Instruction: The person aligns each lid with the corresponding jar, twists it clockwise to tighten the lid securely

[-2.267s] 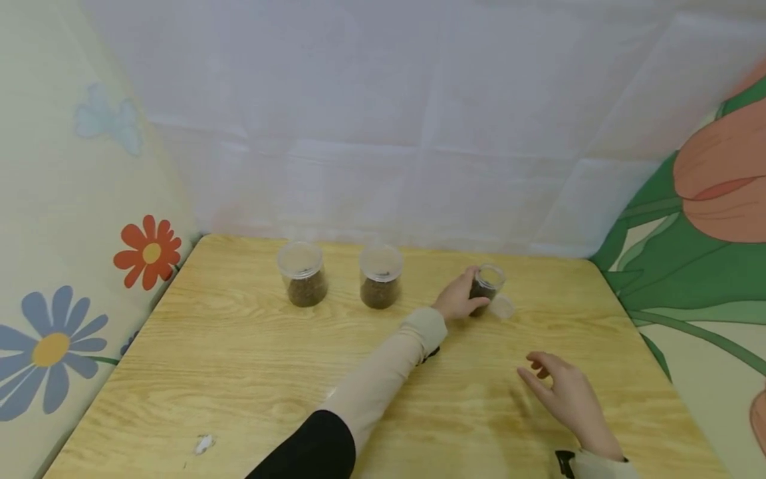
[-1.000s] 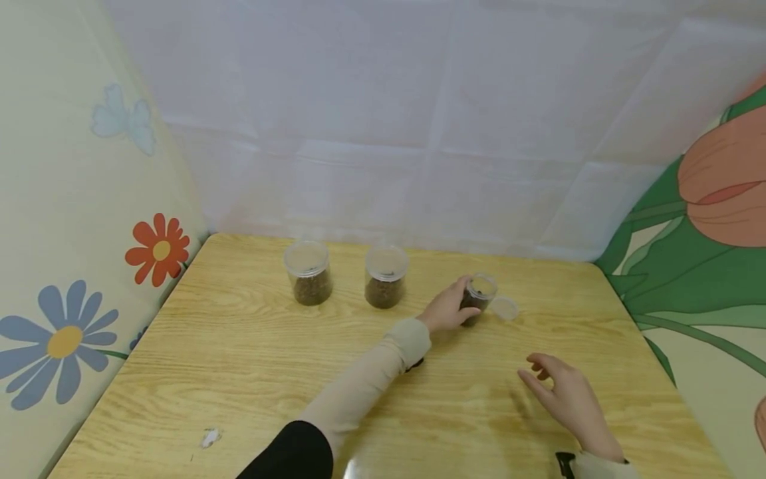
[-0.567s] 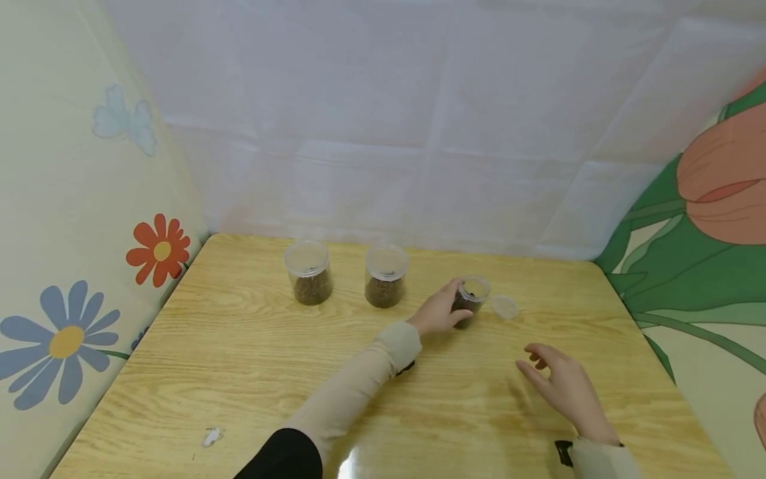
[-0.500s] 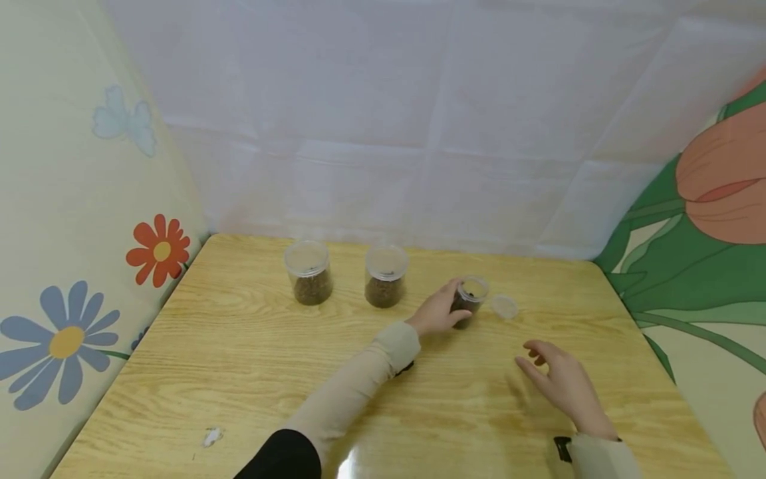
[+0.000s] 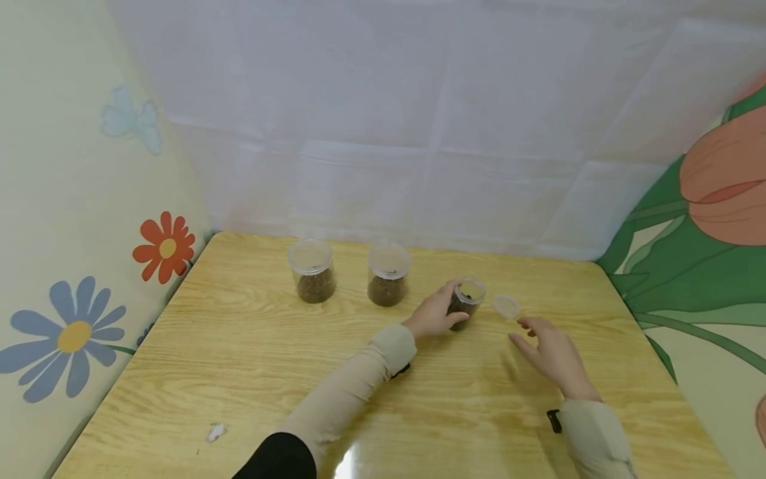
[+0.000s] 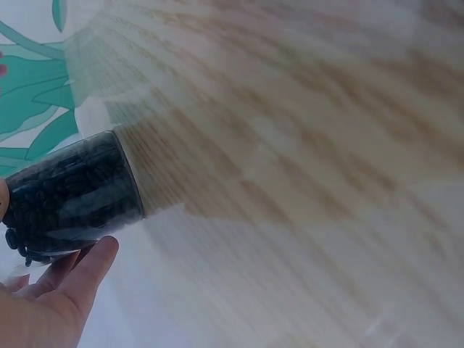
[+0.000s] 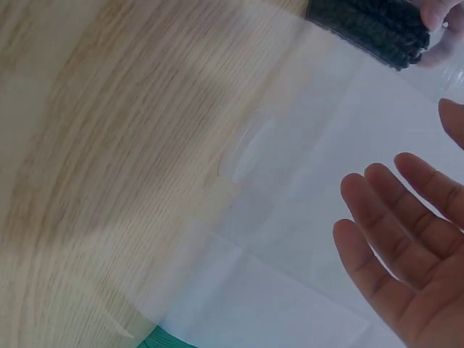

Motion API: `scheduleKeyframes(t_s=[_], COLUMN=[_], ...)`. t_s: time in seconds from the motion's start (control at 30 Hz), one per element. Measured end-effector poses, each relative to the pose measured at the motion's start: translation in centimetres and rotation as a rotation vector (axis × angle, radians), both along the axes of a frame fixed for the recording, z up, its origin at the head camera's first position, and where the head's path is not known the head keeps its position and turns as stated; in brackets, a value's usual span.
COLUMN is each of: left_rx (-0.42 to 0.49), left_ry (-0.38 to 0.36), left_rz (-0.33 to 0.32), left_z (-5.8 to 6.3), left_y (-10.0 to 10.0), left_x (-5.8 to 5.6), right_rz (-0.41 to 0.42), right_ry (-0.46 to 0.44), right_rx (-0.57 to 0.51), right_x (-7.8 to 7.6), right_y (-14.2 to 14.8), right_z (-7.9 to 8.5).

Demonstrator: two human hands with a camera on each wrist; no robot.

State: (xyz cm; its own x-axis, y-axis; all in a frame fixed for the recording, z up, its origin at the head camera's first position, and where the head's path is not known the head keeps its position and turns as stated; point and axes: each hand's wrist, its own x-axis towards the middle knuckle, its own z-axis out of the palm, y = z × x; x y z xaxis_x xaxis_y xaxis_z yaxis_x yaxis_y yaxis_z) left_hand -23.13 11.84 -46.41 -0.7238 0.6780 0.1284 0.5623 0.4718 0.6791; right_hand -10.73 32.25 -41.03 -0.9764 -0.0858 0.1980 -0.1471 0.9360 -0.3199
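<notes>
My left hand point(image 5: 432, 314) grips a small clear jar point(image 5: 463, 307) from its left side, thumb in front. No lid is on it, and dark beans point(image 6: 72, 192) fill its lower part. Whether its base touches the table, I cannot tell. Just right of the jar, a clear round lid point(image 5: 506, 306) lies flat on the table. My right hand point(image 5: 555, 356) hovers near the lid's front side with fingers spread and holds nothing; in the right wrist view its fingers point(image 7: 373, 214) are apart from the lid.
Two larger clear jars, a left one point(image 5: 315, 285) and a middle one point(image 5: 387, 287), stand upright toward the back, part-filled with something brown. The wooden table point(image 5: 251, 352) ends at a white cloth point(image 5: 359, 133). A small white patch point(image 5: 217, 432) marks its front left.
The jar in my left hand has come left and slightly nearer, away from the lid. My right hand has moved forward and a little left, closer to the lid.
</notes>
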Motion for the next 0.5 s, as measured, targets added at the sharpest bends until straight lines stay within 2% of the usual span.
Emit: scheduleKeyframes(t_s=[0.5], left_rx=[0.006], left_ry=[-0.006], left_rz=[-0.008], left_z=[0.0], left_y=[-0.8], left_x=[0.3], right_rz=[0.036], right_ry=[-0.045], right_rx=[0.016], right_x=[-3.4], right_y=[0.9], right_z=[-0.3])
